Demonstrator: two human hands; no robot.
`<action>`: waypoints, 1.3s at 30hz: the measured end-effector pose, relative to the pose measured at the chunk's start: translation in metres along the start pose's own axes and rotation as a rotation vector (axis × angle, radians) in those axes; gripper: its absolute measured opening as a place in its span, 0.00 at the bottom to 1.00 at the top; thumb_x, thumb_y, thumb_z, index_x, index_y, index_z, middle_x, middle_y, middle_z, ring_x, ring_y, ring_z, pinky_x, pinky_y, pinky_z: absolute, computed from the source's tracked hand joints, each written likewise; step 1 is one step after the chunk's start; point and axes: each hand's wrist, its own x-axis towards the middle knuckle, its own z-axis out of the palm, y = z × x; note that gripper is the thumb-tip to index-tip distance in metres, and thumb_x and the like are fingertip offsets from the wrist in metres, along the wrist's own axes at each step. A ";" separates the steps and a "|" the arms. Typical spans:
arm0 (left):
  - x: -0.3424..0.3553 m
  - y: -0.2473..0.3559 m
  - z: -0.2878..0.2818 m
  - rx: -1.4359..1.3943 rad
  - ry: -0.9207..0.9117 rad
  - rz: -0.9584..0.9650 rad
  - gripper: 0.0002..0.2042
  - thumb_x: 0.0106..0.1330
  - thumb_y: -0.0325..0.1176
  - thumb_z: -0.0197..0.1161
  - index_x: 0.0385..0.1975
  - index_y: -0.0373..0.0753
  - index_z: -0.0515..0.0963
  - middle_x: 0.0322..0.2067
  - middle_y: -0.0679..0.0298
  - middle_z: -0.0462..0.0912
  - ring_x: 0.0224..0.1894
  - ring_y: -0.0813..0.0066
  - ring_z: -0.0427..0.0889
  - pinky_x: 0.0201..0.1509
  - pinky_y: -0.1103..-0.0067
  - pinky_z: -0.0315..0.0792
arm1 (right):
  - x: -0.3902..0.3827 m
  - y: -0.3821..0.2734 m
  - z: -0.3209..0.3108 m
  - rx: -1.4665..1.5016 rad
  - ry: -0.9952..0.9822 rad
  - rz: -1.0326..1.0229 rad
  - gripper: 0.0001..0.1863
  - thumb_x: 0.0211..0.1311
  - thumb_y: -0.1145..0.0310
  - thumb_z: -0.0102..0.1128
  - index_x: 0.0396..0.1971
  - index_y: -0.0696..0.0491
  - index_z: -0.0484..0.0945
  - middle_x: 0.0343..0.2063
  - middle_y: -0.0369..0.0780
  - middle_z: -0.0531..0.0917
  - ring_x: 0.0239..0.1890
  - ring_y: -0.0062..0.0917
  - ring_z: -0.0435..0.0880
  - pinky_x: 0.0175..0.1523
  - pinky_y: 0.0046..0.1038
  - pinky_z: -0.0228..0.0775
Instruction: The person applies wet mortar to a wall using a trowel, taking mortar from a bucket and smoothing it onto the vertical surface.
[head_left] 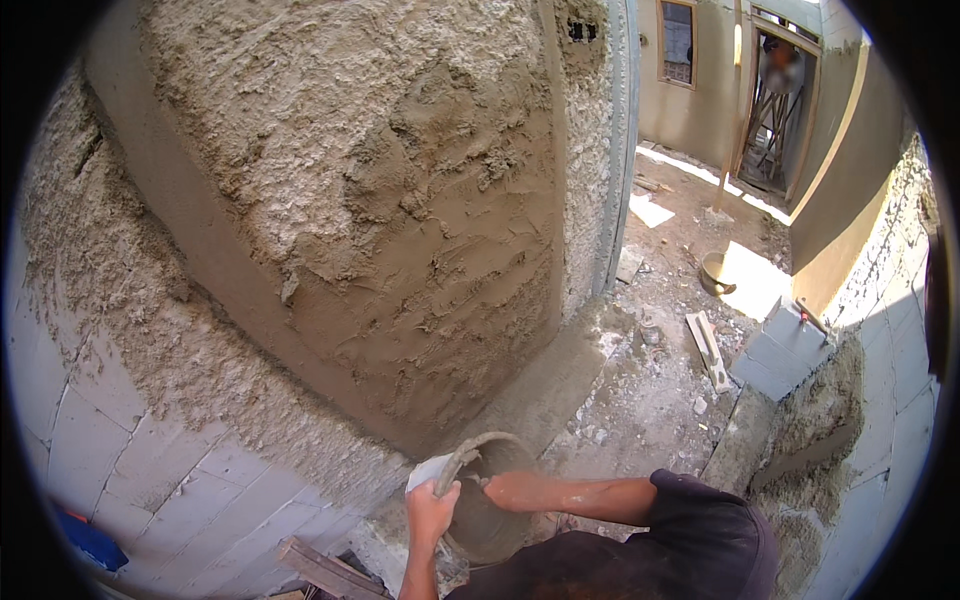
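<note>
A mortar-smeared bucket (485,535) stands at the lower right end of the plastered wall (450,270), close in front of the person's body; whether it rests on the floor (640,400) cannot be told. The left hand (432,512) is closed over the left edge of its rim, beside a pale flat piece (428,471). The right hand (505,491) reaches inside, fingers bent; what they pinch, if anything, cannot be made out. Grey-brown mortar coats the inner side of the bucket, its depth hidden.

Farther off on the floor, a round basin (712,268) sits with something dark in it, too small to identify.

The wall carries a rough, damp brown patch between two smoother bands, with pale blocks (150,480) exposed at its lower left. Rubble litters the floor, where a long float (708,352) lies near a light block (782,350). In the far doorway, another person (780,68) is by a wooden stand (768,130).
</note>
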 end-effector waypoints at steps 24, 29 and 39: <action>-0.049 0.137 0.044 -0.347 -0.020 0.253 0.18 0.56 0.34 0.68 0.16 0.31 0.66 0.13 0.61 0.58 0.19 0.77 0.57 0.22 0.72 0.57 | -0.174 0.072 0.000 0.738 -0.369 0.193 0.12 0.60 0.64 0.60 0.30 0.59 0.77 0.19 0.38 0.79 0.16 0.24 0.76 0.20 0.27 0.67; -0.039 0.145 0.019 -0.423 -0.087 0.243 0.18 0.56 0.32 0.68 0.16 0.33 0.64 0.15 0.67 0.54 0.21 0.84 0.55 0.21 0.75 0.52 | -0.149 0.045 0.007 1.425 -0.572 0.138 0.09 0.64 0.66 0.59 0.27 0.51 0.72 0.16 0.31 0.71 0.13 0.13 0.69 0.16 0.19 0.61; -0.040 0.035 -0.028 -0.516 0.352 -0.171 0.05 0.61 0.27 0.66 0.29 0.31 0.79 0.25 0.72 0.78 0.27 0.87 0.70 0.31 0.84 0.66 | -0.085 -0.022 -0.010 1.739 -0.600 0.014 0.07 0.65 0.70 0.56 0.30 0.53 0.69 0.16 0.30 0.69 0.13 0.12 0.66 0.15 0.16 0.58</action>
